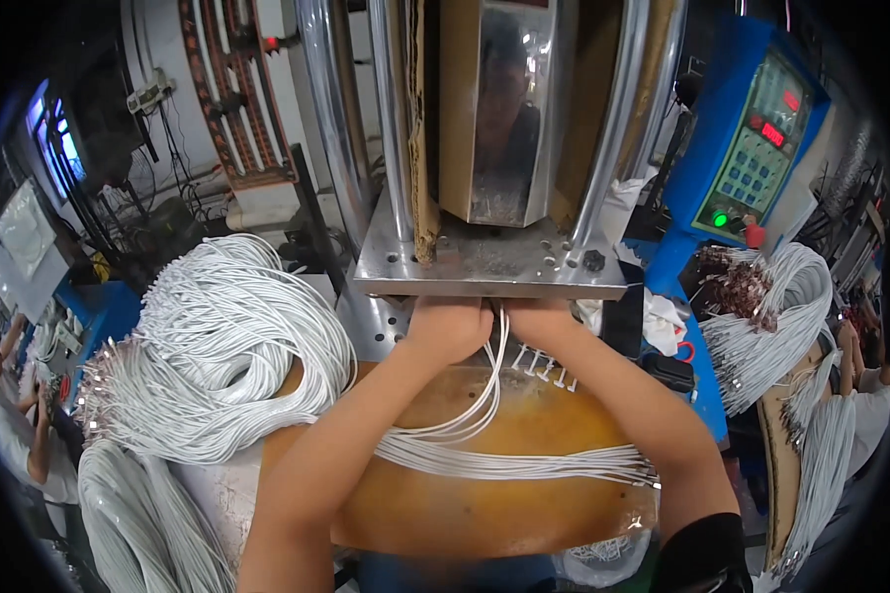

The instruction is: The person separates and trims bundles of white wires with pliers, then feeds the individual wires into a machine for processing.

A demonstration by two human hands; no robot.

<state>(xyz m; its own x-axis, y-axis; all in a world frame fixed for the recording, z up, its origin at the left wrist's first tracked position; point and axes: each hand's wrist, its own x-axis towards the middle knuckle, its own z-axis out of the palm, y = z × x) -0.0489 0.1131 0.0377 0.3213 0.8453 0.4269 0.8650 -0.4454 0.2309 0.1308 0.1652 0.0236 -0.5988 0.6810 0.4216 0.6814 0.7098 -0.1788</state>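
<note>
My left hand (450, 328) and my right hand (541, 318) are side by side under the steel plate (485, 267) of a press, both fists closed. A few white cables (494, 381) run up between them, and both hands grip their ends. The fingertips are hidden under the plate. The cables loop down into a small bundle (524, 460) lying across the orange-brown work board (465, 494). Several short white pieces (546, 364) lie just right of the cables.
A large coil of white cables (227, 356) lies at the left, with more hanging below it. Another bundle with brown terminals (771, 316) sits at the right. A blue control box (752, 138) with red displays stands at the upper right. People sit at both edges.
</note>
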